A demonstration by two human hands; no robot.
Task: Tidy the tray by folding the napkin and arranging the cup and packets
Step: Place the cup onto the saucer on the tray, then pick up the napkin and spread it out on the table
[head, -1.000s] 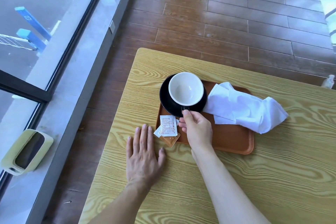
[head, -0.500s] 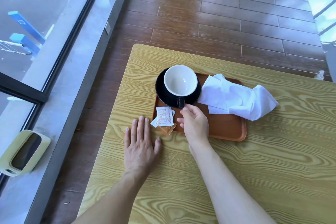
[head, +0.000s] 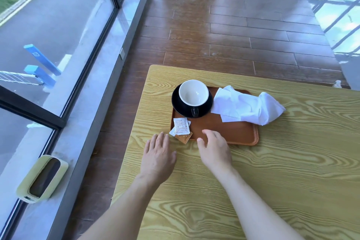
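Both hands are resting empty at the near edge of the tray.

The left hand is lying flat on the table, fingers together, its tips just short of the packets. The right hand is hovering loosely curled, holding nothing; beyond it the cup is sitting on a black saucer, the rumpled napkin lying farther to its right.
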